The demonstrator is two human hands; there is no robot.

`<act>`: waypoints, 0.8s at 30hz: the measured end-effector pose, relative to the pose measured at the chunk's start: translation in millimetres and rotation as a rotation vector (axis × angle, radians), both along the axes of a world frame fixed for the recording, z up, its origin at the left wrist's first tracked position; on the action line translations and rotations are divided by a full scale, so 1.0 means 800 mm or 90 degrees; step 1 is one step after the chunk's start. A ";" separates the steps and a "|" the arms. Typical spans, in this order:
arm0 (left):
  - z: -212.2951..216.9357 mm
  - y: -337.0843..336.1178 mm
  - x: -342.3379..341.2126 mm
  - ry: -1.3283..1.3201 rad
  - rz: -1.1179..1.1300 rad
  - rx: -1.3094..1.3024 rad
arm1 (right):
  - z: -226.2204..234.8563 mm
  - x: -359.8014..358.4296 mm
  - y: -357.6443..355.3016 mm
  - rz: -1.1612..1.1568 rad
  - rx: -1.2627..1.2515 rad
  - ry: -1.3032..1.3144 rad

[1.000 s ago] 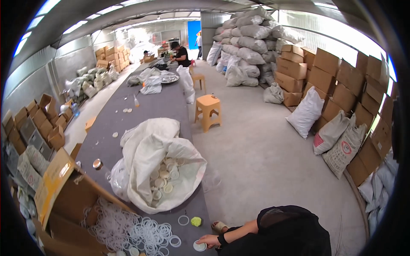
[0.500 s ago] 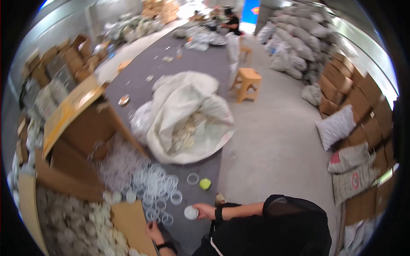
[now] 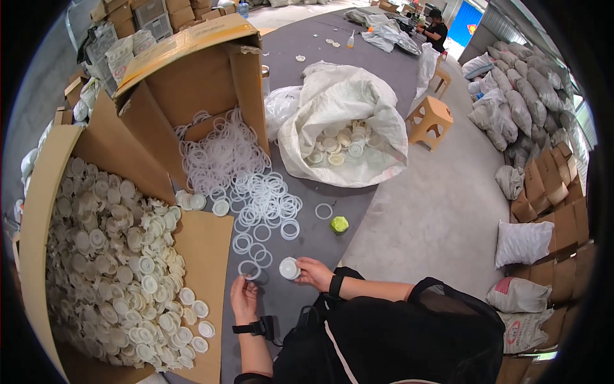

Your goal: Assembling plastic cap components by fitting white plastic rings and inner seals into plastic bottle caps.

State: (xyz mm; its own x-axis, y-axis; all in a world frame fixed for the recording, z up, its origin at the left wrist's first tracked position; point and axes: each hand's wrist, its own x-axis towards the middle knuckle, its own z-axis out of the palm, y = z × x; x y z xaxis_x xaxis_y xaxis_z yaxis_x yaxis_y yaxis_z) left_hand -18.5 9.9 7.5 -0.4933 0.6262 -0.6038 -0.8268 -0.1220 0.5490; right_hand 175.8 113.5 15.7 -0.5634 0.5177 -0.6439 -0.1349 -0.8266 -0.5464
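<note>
My right hand (image 3: 314,273) pinches a white round plastic cap (image 3: 290,268) by its edge, above the grey table. On its left, my left hand (image 3: 244,299) has its fingertips on a translucent plastic ring (image 3: 249,270) at the near end of a loose pile of rings (image 3: 265,197); it appears to grip the rim. Beyond, more rings (image 3: 224,153) spill from a cardboard box (image 3: 185,83) lying on its side. To the left, a big open carton holds a heap of white caps (image 3: 121,256), with several caps on its cardboard flap (image 3: 203,249).
A white woven sack (image 3: 297,137) with caps inside stands open on the table (image 3: 288,48). A yellow-green lump (image 3: 339,224) and a single ring (image 3: 324,211) lie right of the pile. An orange stool (image 3: 430,121) stands on the floor. Far off, a person (image 3: 437,30) sits at the table.
The view has swung left and downward, so the carton of caps shows more fully and sharply. My left hand has come to a ring at the pile's near end; my right still holds the cap.
</note>
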 end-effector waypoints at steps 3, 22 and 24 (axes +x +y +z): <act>0.031 0.000 0.018 0.054 -0.195 0.104 | 0.008 -0.014 -0.008 0.010 0.017 0.014; 0.045 0.012 0.056 0.112 -0.138 0.077 | 0.050 -0.028 -0.014 -0.019 -0.044 0.240; 0.042 0.011 0.056 0.105 -0.139 0.081 | 0.048 -0.027 -0.018 0.001 0.015 0.210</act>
State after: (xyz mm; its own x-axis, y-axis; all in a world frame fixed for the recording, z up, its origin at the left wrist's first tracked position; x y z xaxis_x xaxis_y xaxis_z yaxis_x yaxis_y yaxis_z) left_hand 26.3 18.6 40.7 -0.4233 0.7941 -0.4362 -0.7419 -0.0274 0.6700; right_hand 154.4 99.5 54.4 -0.7404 0.5293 -0.4143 -0.3069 -0.8145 -0.4923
